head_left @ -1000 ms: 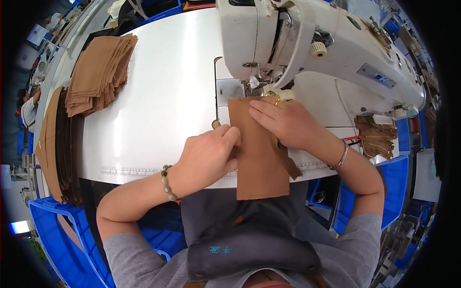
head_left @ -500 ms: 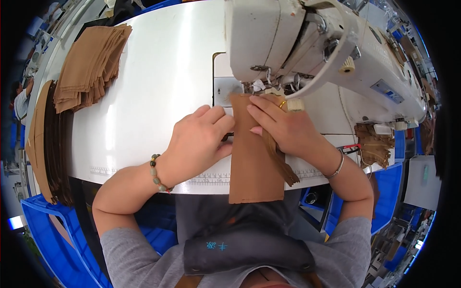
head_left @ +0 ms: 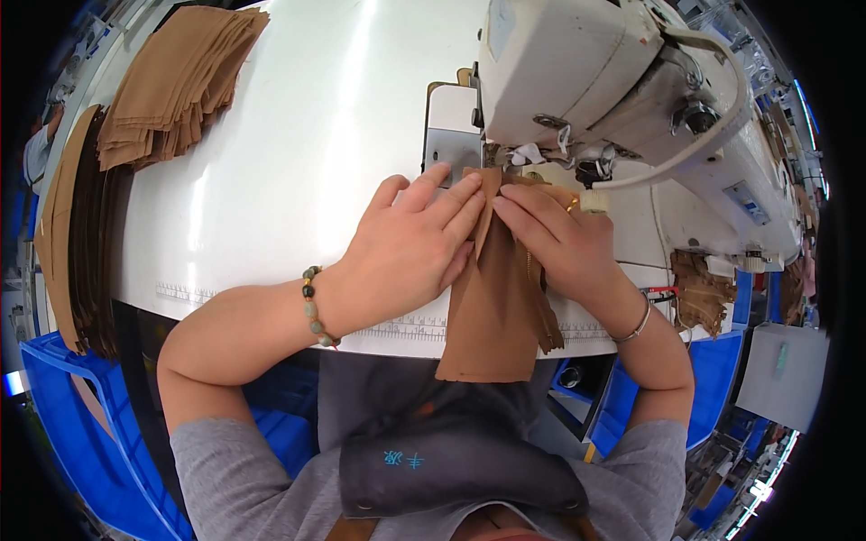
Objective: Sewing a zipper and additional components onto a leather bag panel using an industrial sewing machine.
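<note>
Under the head of the white industrial sewing machine (head_left: 577, 81), both hands lie flat on a long tan-brown fabric strip (head_left: 494, 307) with a zipper along its right edge. Strip's top end sits at the presser foot; its lower end hangs off the front edge of the white worktable (head_left: 298, 153).

Left hand (head_left: 410, 248): fingers extended, palm down, pinning the strip's left side, nothing gripped. Right hand (head_left: 555, 239): fingers extended, pressing along the zipper side, tips just beside the needle area.

Risks, my read:
- fingertips very near the needle; a slip puts one under it
- uneven hand pressure skews the seam off the zipper
- hanging tail drags, pulling the strip crooked

Stacked tan fabric pieces (head_left: 176, 81) sit well apart, far left.
</note>
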